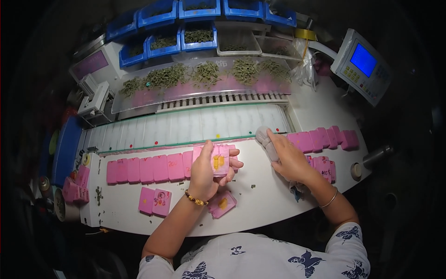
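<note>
My left hand (pixel 204 172), its palm turned up, holds a pink mould (pixel 220 160) with yellow shapes on its face. The fingers curl around its far side. In my right hand (pixel 292 158) is a pale grey pouch (pixel 266 143) with a rounded head and a narrower neck, held apart from the mould to its right. Below my left hand lies a loose pink mould half (pixel 223 203) with a yellow patch. Left of my forearm, two pink pieces (pixel 154 202) lie side by side, one with a patterned hollow.
A row of pink moulds (pixel 146 169) runs along the left, with more pink moulds (pixel 316 139) at right. Behind lie a white slatted strip (pixel 186 124) and a clear tray (pixel 223 88) of green pieces. Blue bins (pixel 162 43) stand beyond; a blue-screened control panel (pixel 363 60) is at right.
</note>
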The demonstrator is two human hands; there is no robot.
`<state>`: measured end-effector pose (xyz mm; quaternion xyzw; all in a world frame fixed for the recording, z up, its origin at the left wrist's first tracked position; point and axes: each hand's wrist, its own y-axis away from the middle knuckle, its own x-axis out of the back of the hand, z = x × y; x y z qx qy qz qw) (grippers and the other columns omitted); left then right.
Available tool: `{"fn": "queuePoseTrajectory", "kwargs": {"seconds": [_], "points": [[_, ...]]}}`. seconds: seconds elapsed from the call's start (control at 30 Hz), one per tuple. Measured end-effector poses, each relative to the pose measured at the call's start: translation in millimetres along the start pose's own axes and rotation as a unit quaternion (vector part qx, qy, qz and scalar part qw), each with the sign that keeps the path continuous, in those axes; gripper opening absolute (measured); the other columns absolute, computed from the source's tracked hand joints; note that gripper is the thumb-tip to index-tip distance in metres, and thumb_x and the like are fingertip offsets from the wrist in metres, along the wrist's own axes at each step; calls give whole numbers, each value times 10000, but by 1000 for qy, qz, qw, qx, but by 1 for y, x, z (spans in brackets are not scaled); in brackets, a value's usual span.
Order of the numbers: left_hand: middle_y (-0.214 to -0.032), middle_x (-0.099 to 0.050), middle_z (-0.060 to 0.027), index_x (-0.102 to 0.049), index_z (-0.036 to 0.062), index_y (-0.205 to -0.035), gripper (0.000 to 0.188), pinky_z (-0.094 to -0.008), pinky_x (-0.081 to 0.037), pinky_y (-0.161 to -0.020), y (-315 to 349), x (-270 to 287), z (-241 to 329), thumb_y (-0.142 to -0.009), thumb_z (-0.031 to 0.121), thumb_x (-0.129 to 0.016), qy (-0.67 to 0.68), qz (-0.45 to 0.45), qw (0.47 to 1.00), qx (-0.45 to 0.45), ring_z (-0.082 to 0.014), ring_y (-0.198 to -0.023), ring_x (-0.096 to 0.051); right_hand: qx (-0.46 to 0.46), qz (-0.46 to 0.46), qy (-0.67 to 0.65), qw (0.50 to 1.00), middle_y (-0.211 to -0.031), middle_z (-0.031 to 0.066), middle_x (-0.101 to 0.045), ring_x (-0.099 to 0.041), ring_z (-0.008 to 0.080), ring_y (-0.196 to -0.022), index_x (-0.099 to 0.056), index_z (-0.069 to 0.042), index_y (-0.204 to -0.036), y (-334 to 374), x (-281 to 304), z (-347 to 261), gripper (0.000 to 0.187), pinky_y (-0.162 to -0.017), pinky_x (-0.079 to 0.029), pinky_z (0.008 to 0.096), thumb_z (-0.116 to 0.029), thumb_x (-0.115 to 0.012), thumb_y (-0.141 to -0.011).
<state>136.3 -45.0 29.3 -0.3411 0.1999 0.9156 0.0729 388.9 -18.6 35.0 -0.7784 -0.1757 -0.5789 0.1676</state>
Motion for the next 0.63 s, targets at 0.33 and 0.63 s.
{"fn": "queuePoseTrajectory", "kwargs": {"seconds": [0.33, 0.63], "points": [[-818, -664, -240, -546, -98, -1098, 626, -259, -369, -368, 15, 9, -1, -1006, 429, -220, -57, 10, 998, -39, -196, -421, -508, 213, 277, -42, 936, -1323, 216, -487, -599, 312, -889, -426, -76, -1400, 2, 48, -79, 767, -799, -488, 384, 35, -609, -663], [-826, -688, -208, -554, -101, -1186, 708, -230, -352, -358, 29, 32, 12, -999, 495, -220, -123, 33, 979, -157, -160, -423, -534, 260, 144, -13, 955, -1417, 128, -477, -614, 172, -788, -461, -130, -1404, 20, 57, -94, 813, -703, -424, 323, -13, -637, -618]]}}
